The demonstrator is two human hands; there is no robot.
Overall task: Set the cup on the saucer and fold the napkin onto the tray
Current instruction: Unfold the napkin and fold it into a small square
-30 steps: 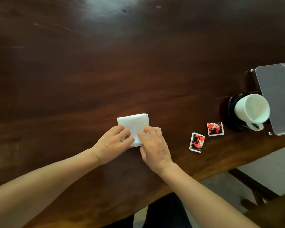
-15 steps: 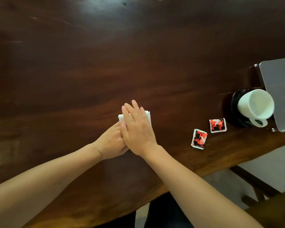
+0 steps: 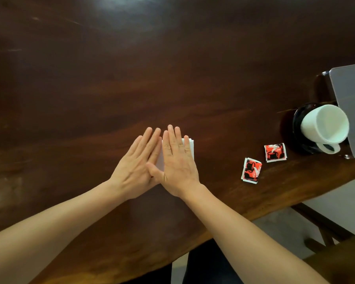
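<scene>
both hands lie flat, side by side, a little left of the frame's centre. the left hand [image 3: 137,162] and the right hand [image 3: 178,160] have straight fingers pressed close together, palms down, gripping nothing. under them is the napkin [image 3: 191,147], a small white folded square that shows only as a strip past the right hand's little finger and a sliver between the two hands. the flat palms look meant to press the layers down and sharpen the crease, so the fold holds when the paper is lifted. it lies on the bare dark wooden table [image 3: 90,89], well apart from the tray [image 3: 350,103], the grey sheet cut off by the right edge of the frame. so the napkin's half of the task looks unfinished: it is folded, but has not yet been carried over. at the right of the frame the white cup [image 3: 324,124] sits on the dark saucer [image 3: 296,128], its handle turned toward the bottom of the frame, so that part looks done. the tray's edge runs just beside the cup, and i cannot tell if they touch. two red sachets [image 3: 251,170] lie on the table between the hands and the saucer, in the likely path toward the tray, so a sliding move could brush them and lifting the napkin seems safer.
</scene>
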